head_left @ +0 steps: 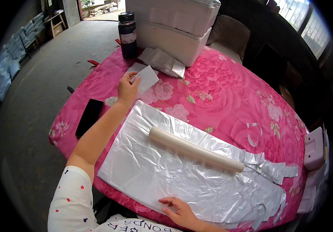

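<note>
My left hand reaches across the table and pinches a thin white square sheet between thumb and fingers. More pale sheets lie just beyond it, partly hidden by the hand. A flat stack of silvery-white plastic bags spreads over the near part of the table, with strips like bag handles at its right end. Slantwise on top rests a long whitish roll, touched by neither hand. By the stack's near edge is my right hand, its fingers apart and loosely bent, holding nothing.
A pink floral cloth covers the table. Beyond the left hand are a folded plastic packet, a dark bottle and stacked white foam boxes. Left of the forearm lies a black phone. A chair stands behind.
</note>
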The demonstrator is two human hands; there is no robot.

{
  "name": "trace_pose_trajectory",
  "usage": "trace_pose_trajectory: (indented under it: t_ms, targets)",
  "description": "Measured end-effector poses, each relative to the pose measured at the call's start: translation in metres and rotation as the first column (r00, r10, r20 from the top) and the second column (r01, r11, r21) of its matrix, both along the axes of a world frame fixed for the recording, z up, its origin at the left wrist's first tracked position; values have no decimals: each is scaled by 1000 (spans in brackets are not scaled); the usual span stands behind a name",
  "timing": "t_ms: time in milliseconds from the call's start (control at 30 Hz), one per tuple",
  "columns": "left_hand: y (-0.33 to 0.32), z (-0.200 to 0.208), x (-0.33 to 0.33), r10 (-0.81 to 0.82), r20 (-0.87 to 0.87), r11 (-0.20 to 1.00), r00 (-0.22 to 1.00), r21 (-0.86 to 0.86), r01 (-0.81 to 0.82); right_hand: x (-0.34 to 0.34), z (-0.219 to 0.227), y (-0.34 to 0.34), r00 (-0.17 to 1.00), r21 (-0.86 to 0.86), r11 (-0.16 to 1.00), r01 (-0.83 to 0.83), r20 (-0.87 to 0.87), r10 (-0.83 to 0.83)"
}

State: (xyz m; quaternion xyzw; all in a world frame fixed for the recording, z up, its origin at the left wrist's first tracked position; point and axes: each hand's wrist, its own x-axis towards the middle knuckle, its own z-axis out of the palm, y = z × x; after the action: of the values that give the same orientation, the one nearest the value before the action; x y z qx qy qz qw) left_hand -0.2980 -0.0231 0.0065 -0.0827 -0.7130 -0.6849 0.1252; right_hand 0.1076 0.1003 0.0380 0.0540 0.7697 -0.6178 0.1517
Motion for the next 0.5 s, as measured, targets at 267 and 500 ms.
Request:
trace_pose_trajectory:
  t_ms: [267,500]
  targets:
    - [33,-41,-57,164,-170,798,972,-556,-232,5,-10,4,998,-55,997,51,38,-49]
    - [28,-36,-41,41,-330,759,943,-603,-245,2,-9,2,986,-106,994,29,169,-10]
